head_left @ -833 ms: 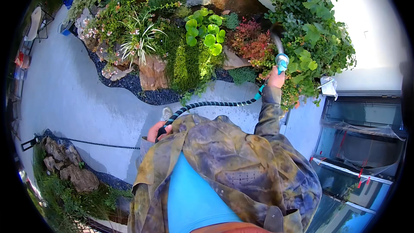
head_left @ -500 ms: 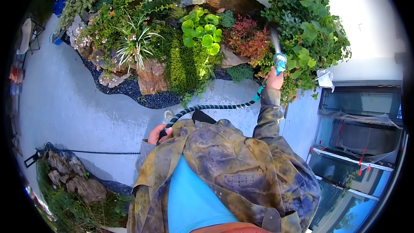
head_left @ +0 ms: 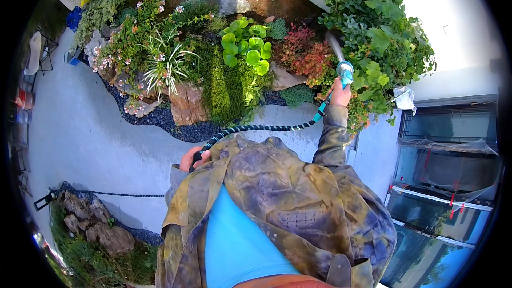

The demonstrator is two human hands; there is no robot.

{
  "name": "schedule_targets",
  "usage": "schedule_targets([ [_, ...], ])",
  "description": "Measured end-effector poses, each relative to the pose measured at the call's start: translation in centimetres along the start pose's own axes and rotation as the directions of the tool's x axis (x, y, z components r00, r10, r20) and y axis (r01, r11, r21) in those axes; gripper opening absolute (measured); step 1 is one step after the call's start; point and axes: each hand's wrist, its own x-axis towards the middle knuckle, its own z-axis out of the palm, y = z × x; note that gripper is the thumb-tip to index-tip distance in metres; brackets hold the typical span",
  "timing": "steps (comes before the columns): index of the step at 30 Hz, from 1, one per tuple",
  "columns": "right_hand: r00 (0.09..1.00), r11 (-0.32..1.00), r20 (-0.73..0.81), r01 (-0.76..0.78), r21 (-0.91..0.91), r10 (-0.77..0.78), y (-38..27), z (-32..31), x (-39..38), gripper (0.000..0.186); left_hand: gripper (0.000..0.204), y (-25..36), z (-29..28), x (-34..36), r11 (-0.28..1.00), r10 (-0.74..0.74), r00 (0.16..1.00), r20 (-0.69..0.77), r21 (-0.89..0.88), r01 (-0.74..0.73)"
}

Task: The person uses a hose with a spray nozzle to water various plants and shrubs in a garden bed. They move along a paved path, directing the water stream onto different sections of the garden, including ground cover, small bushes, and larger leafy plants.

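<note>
Your blue spray nozzle [head_left: 345,73], at the upper right of the frame, throws a stream of water [head_left: 336,48]; your right hand [head_left: 340,94] is wrapped around its handle. The black, teal-flecked hose [head_left: 261,128] curves to centre-left, where your left hand [head_left: 192,158] grips it. Reddish shrub [head_left: 303,48] grows beside the stream.
</note>
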Motion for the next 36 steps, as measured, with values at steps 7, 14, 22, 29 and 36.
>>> schedule_targets([
  [7, 1.000, 0.998, 0.015, -0.021, 0.064, 0.020, 1.6, -1.3, 2.5, 0.023, 0.038, 0.7, 1.4, 1.1, 0.999, -0.018, 1.000, 0.016, 0.027, 0.018],
  [14, 0.988, 0.993, 0.155, -0.036, 0.114, 0.018, 1.3, -0.5, 2.5, 0.021, 0.025, 1.5, 3.9, 0.9, 0.994, 0.018, 0.996, -0.086, -0.109, -0.028],
  [22, 0.955, 0.971, 0.295, -0.110, 0.211, 0.044, 1.1, 2.0, 2.2, 0.028, 0.021, 0.5, 4.6, 0.6, 0.991, 0.005, 0.988, -0.156, -0.135, -0.026],
  [29, 0.903, 0.975, 0.421, -0.158, 0.157, 0.079, 1.4, 2.8, 1.9, 0.022, 0.020, -0.2, 5.3, -0.3, 0.992, -0.026, 0.984, -0.176, -0.127, 0.003],
  [36, 0.865, 0.968, 0.489, -0.206, 0.145, 0.111, 0.6, 2.5, 1.7, 0.018, 0.022, 0.0, 5.9, -0.6, 0.995, -0.017, 0.977, -0.214, -0.098, -0.004],
])
